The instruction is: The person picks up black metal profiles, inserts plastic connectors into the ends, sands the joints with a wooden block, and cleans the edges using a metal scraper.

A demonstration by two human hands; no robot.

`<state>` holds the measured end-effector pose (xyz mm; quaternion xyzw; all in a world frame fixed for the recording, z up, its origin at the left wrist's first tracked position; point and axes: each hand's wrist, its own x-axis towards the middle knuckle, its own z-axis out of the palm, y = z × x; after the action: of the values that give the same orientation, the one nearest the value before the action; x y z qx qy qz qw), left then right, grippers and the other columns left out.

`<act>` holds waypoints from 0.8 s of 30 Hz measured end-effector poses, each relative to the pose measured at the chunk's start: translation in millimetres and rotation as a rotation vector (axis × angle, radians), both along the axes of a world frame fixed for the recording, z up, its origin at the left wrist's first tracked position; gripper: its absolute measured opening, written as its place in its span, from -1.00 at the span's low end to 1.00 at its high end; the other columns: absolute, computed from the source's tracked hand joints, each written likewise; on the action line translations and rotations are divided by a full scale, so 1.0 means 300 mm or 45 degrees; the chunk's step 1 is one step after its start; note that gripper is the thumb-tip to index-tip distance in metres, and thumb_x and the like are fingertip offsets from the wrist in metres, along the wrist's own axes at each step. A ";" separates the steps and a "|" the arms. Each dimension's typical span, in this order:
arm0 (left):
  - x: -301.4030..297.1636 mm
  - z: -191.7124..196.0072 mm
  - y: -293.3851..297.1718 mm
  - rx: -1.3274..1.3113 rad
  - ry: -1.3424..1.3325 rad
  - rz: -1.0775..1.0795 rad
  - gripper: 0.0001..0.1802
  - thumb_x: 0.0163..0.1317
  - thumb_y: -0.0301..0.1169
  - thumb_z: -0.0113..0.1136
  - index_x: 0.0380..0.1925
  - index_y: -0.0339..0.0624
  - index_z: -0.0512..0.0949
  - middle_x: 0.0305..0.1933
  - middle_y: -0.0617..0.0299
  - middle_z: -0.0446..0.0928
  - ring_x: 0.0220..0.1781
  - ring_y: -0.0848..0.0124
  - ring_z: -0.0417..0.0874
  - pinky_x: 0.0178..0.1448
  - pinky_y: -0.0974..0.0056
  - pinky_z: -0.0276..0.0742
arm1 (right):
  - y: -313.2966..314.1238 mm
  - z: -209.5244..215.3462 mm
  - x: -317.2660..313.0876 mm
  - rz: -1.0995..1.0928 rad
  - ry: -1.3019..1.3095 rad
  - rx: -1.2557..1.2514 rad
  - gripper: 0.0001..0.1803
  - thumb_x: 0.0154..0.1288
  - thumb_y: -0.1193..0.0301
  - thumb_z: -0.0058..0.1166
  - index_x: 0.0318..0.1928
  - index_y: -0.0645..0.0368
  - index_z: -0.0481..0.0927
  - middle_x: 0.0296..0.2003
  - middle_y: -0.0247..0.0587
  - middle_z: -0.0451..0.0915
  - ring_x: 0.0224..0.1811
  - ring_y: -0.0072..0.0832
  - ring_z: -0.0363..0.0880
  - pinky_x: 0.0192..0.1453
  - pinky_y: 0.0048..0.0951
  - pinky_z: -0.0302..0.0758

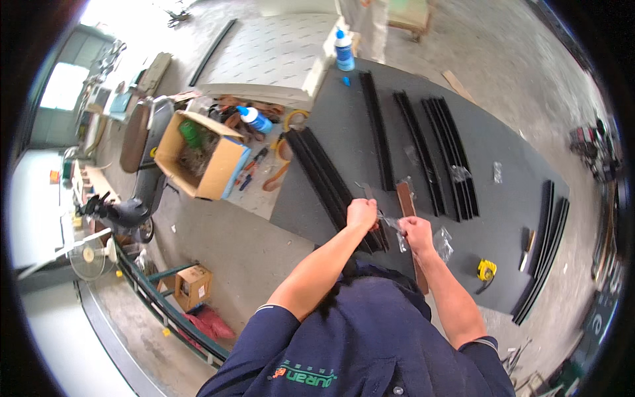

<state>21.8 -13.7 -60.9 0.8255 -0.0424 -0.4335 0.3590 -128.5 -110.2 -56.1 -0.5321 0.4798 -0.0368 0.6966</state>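
Observation:
My left hand point(362, 215) is closed over the near end of a pair of black channel strips point(324, 175). My right hand point(417, 233) pinches a piece of clear plastic film point(394, 225), which stretches across to the fingers of my left hand. Both hands appear to grip it. A brown flat strip point(405, 196) lies lengthwise beneath my right hand and forearm. Beside that hand sits a crumpled clear plastic bag point(442, 244). Whether anything small is inside the film cannot be made out.
More black strips point(377, 132) lie across the dark grey tabletop point(456, 278). To the right are a yellow tape measure point(487, 269) and a knife-like tool point(527, 251). Blue bottles point(344, 51), pliers point(250, 173) and an open cardboard box point(198, 155) stand or lie far left.

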 end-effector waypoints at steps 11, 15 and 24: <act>0.028 -0.001 -0.057 -0.090 -0.039 -0.156 -0.78 0.25 -0.39 0.06 -0.39 -0.37 0.53 -0.54 0.06 0.58 -0.50 0.31 0.63 -0.35 0.22 0.52 | -0.007 -0.029 -0.043 -0.237 -0.082 0.567 -0.75 0.23 0.54 -0.05 -0.06 0.27 0.49 -0.65 -0.45 0.33 -0.69 -0.66 0.17 -0.62 -0.59 0.11; 0.024 -0.010 -0.020 -0.200 -0.335 -0.327 -0.72 0.08 -0.53 0.10 -0.17 -0.38 0.55 -0.40 0.02 0.62 -0.30 0.32 0.67 -0.16 0.29 0.52 | -0.033 -0.021 -0.044 -0.456 -0.332 0.870 -0.77 0.31 0.54 -0.09 -0.05 0.29 0.50 -0.63 -0.47 0.30 -0.66 -0.65 0.19 -0.54 -0.57 0.18; -0.004 0.001 0.041 -0.387 -0.037 -0.381 -0.60 0.08 -0.50 0.13 -0.03 -0.43 0.49 -0.38 0.13 0.60 -0.31 0.44 0.60 -0.14 0.37 0.48 | -0.122 0.033 -0.139 -0.659 -0.774 1.118 -0.76 0.23 0.49 0.03 -0.08 0.21 0.50 -0.64 -0.46 0.23 -0.60 -0.63 0.14 -0.46 -0.54 0.17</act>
<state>20.7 -1.5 -60.6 0.7524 -0.2346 -0.4586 0.4104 -170.3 -146.8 -46.2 -0.0254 0.3433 -0.1542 0.9261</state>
